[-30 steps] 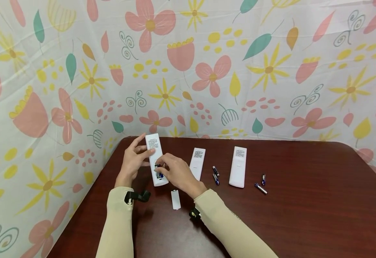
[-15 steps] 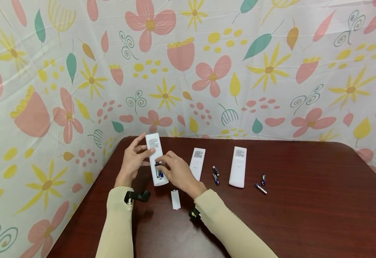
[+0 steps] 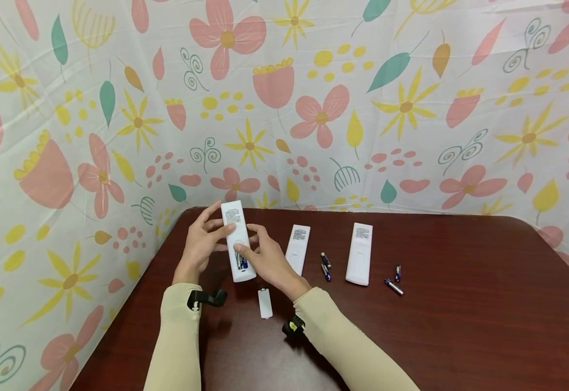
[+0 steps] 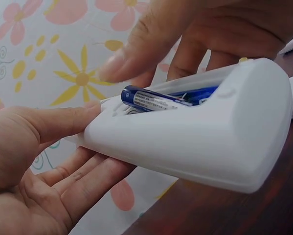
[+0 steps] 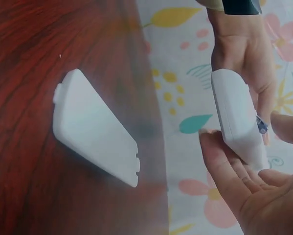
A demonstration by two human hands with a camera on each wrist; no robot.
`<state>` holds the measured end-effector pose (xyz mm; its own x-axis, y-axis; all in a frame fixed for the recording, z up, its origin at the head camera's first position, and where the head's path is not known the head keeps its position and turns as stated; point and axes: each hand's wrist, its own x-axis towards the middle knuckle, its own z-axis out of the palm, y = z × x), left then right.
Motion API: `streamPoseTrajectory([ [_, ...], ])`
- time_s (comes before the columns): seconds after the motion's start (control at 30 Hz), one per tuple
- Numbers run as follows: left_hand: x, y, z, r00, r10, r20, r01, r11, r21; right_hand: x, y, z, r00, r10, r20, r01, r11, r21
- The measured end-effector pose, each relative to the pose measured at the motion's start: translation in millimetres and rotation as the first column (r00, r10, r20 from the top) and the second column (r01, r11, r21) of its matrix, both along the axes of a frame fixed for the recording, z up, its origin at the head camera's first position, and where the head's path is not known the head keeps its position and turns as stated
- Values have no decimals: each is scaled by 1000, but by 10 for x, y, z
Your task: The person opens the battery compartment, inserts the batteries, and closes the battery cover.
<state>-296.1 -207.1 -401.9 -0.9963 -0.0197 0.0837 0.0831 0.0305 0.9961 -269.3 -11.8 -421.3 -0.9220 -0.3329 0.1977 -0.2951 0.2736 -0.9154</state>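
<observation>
Head view, left of centre: the left hand grips the white remote control; the right hand looks loose, clutching nothing. Left wrist, mid-frame: one battery tilts high beneath the right thumb; best pressed straight and evenly. Right wrist, left side: battery cover, waiting.

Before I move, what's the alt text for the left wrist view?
The left hand holds a white remote, its back open and a blue battery tilted in it, one end raised. The right hand is above, thumb near that end; behind are a flowered cloth and a dark table.
</observation>
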Motion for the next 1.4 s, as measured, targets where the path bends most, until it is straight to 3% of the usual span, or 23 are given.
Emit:
streamPoseTrajectory([
  [0.43, -4, 11, 19, 1000, -3, 8, 3, 1000, 6, 12, 9, 18, 993, -2, 117, 15, 993, -115],
  [1.17, 2, 52, 48, 1000, -5, -5, 5, 1000, -1, -2, 27, 6, 1000, -12, 25, 13, 999, -50],
  [1.4, -3, 59, 36, 1000, 0, 1, 0, 1000, -14, -21, 52, -16, 1000, 22, 13, -21, 998, -66],
])
